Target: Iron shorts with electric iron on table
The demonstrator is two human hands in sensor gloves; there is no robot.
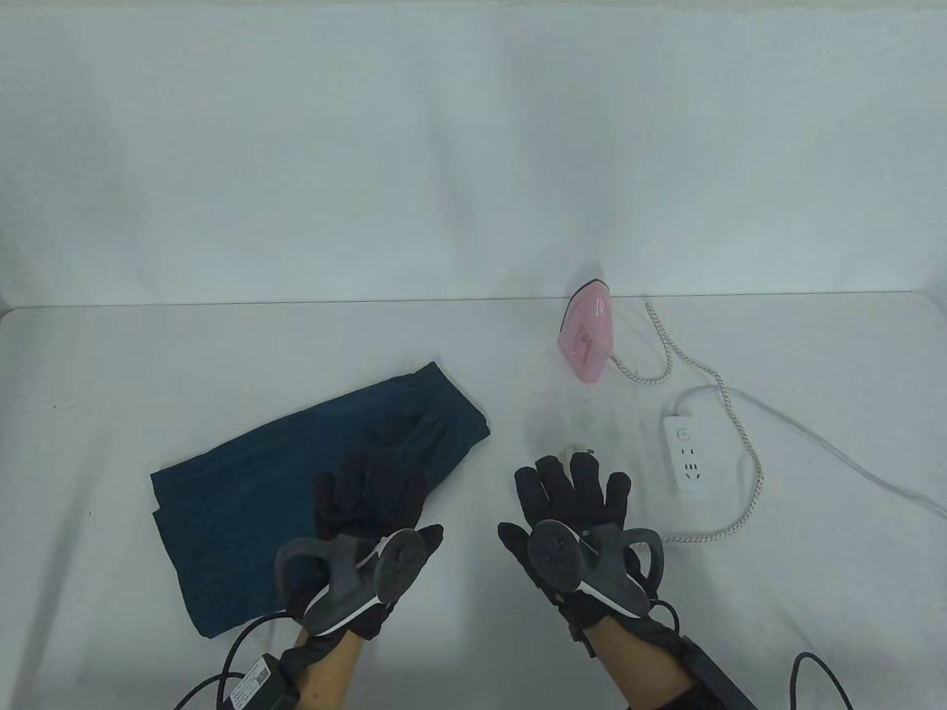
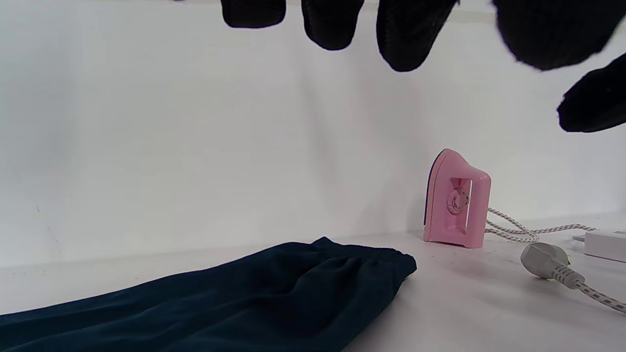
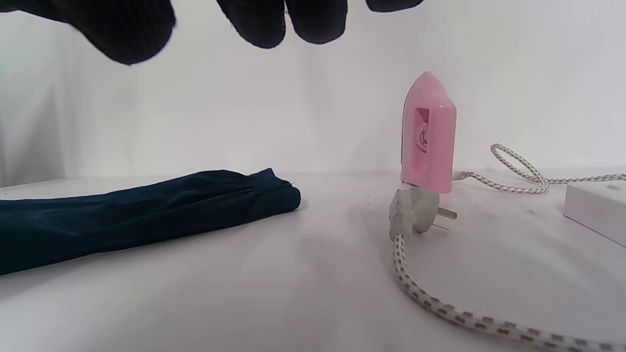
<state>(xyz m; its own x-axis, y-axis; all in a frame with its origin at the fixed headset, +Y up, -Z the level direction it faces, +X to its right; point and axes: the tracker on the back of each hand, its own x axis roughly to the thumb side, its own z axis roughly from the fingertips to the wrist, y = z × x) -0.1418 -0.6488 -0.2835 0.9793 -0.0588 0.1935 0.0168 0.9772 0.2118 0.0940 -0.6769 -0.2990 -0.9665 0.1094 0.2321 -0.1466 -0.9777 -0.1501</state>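
Dark blue shorts (image 1: 311,473) lie folded on the white table at the left; they also show in the left wrist view (image 2: 234,303) and the right wrist view (image 3: 137,215). A pink iron (image 1: 587,333) stands upright on its heel near the back wall, also seen in the left wrist view (image 2: 457,200) and the right wrist view (image 3: 429,134). Its plug (image 3: 415,211) lies loose on the table just beyond my right hand. My left hand (image 1: 370,499) hovers open above the shorts' right part, holding nothing. My right hand (image 1: 573,495) hovers open above the bare table, holding nothing.
A white power strip (image 1: 685,457) lies right of my right hand, with its white cable running off to the right. The iron's braided cord (image 1: 740,436) loops behind and around the strip. The table's back edge (image 1: 296,303) meets a white wall.
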